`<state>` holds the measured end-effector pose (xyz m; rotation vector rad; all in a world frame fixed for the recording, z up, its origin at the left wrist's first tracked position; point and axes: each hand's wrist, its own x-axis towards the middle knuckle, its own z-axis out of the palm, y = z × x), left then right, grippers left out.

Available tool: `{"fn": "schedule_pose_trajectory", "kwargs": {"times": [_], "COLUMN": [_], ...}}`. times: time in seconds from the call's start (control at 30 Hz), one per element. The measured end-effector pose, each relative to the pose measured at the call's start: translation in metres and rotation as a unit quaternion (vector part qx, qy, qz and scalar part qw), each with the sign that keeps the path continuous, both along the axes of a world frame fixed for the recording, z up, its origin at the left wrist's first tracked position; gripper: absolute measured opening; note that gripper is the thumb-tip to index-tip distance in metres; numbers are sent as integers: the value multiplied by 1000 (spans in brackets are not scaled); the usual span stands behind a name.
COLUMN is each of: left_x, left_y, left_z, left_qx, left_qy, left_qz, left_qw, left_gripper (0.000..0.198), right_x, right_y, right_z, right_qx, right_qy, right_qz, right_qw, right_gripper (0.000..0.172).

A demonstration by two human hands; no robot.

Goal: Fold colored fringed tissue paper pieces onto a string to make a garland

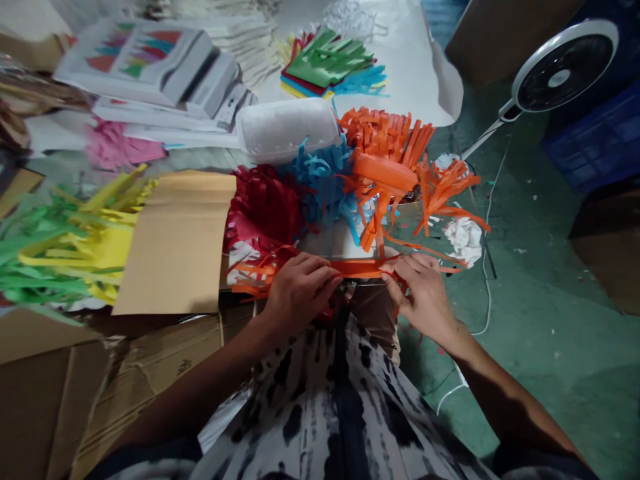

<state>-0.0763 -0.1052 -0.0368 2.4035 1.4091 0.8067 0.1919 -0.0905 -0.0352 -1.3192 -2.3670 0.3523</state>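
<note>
Close to my body, at the table's near edge, my left hand (303,290) and my right hand (420,287) pinch a folded strip of fringed orange paper (361,268) stretched between them. Loose orange strands trail out past both hands. Just beyond lies a pile of cut orange paper fringe (387,157). Left of that pile are blue paper fringe (325,180) and a dark red bunch of paper fringe (265,207). My fingertips are partly hidden by the paper and by my own knuckles.
A cardboard flap (177,243) stands left, beside yellow paper fringe (107,237) and green strands. Behind are a clear plastic tub (287,127), stacked printed boxes (135,60) and green fringed sheets (330,60). At right are a fan (565,70), a floor cable and crumpled white paper (464,239).
</note>
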Motion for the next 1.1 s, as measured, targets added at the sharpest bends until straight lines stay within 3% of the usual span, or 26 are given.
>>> {"fn": "schedule_pose_trajectory", "kwargs": {"times": [0.2,0.67,0.8,0.87,0.97,1.1], "left_x": [-1,6,8,8,8,8], "left_y": [4,14,14,15,17,20], "left_z": [-1,4,5,6,7,10], "left_qx": [-44,-50,-52,-54,-59,-66], "left_qy": [23,145,170,185,204,226], "left_qz": [82,92,99,98,90,77], "left_qw": [995,984,979,976,973,969], "left_gripper": [18,23,21,21,22,23], "right_x": [-9,-24,-25,-24,-20,-18], "right_y": [9,9,3,-1,-5,-10], "right_z": [0,4,1,-3,-10,-14], "right_qx": [-18,53,107,153,192,191], "right_qy": [-36,-191,-163,-121,-73,-62], "right_qz": [-44,-64,-84,-50,13,-13], "right_qw": [998,978,977,979,979,980], "right_gripper": [16,30,21,14,22,33]}}
